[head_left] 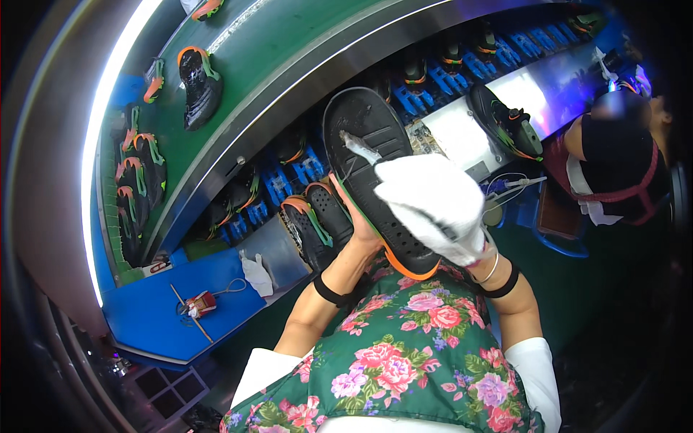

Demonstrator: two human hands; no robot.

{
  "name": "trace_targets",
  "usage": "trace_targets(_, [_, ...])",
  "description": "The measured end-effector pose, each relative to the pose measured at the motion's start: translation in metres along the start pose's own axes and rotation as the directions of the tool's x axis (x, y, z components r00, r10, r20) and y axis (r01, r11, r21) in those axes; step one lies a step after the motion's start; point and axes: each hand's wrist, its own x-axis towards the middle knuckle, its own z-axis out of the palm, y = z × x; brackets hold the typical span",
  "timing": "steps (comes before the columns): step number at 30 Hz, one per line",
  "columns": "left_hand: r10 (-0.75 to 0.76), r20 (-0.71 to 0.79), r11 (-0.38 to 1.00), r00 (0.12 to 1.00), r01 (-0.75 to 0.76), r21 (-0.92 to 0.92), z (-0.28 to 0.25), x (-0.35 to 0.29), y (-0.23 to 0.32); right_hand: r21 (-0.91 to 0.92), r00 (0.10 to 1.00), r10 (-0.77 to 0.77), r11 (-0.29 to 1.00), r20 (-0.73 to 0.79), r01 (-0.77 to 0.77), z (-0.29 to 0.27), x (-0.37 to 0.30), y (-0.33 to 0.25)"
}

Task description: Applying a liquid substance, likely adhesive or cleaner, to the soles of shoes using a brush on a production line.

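Clog held in two hands, centre of frame. The black moulded clog with orange and green edging is lifted above the lap, its ridged, perforated face toward the viewer. The bare left hand supports it from the left and beneath, fingers clamped along the edge, presumably to leave that face clear. The white-gloved right hand crosses it from the right, fingers closed on a narrow pale tool (perhaps a brush; glare and blur prevent certainty) whose tip lies over the clog's upper half.

Two perforated black clogs sit side by side behind the left hand, probably set there for easy reach. At lower left, the blue flat-topped bench carries a small red packet and a thin wooden stick. Upper left, a green belt bears further clogs beneath a bright white light strip. At right, another person sits.
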Motion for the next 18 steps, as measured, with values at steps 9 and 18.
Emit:
trace_targets(9, [-0.041,-0.107,0.998,0.993,0.036,-0.046,-0.015,0.006,0.009,0.043,0.998,-0.043,0.998,0.047,0.041,0.000,-0.005,0.006])
trace_targets(18, [-0.101,0.263,0.979,0.960,0.142,-0.144,-0.013,0.014,0.025,0.166,0.993,-0.020,0.986,0.117,0.000,0.010,-0.019,0.010])
